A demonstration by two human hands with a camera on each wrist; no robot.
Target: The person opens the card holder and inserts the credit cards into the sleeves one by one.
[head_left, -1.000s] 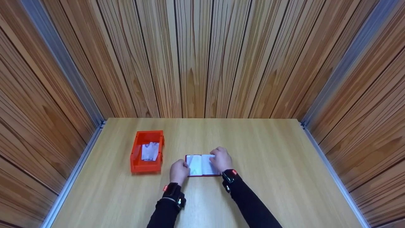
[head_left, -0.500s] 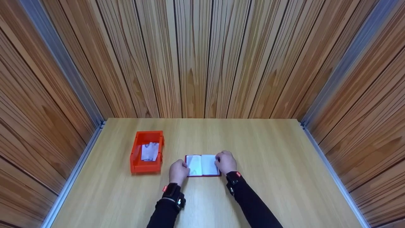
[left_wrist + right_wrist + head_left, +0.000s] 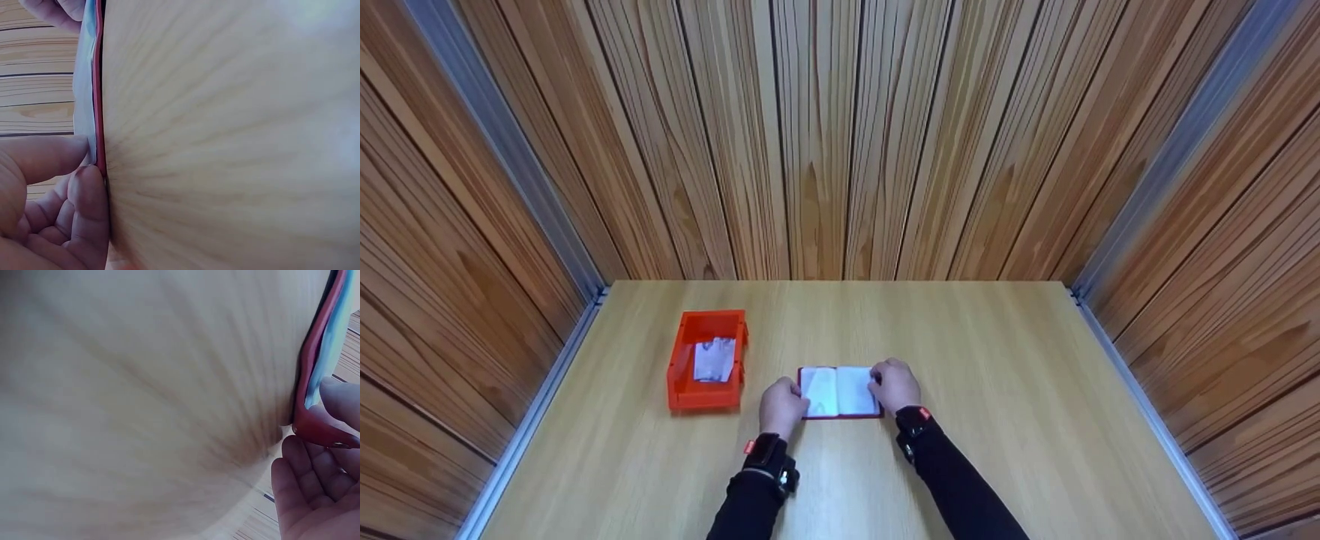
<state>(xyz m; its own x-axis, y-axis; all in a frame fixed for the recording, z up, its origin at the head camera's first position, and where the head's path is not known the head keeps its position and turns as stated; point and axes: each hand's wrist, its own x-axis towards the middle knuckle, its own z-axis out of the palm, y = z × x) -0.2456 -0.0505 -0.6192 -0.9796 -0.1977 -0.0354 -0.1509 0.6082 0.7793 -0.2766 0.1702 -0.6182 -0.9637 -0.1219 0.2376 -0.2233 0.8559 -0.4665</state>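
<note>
A small notebook [image 3: 853,391] with white pages and a red cover lies open on the wooden table [image 3: 840,480] in the head view. My left hand [image 3: 781,407] pinches its left edge, with the thumb [image 3: 62,154] on the page side and the index finger at the cover's edge. At the right edge, my right hand [image 3: 896,386] holds the notebook with its thumb [image 3: 340,399] by the pages. A red strap [image 3: 322,429] with a metal snap sticks out between that thumb and the curled fingers in the right wrist view.
Left of the notebook stands an orange-red plastic bin [image 3: 703,397] with a crumpled whitish packet [image 3: 714,360] inside. Wood-plank walls [image 3: 817,150] rise behind the table and along both sides, with metal rails [image 3: 536,412] at the corners.
My right hand has moved right, from over the right page to the notebook's right edge, and has stayed there. The left hand keeps its hold at the left edge.
</note>
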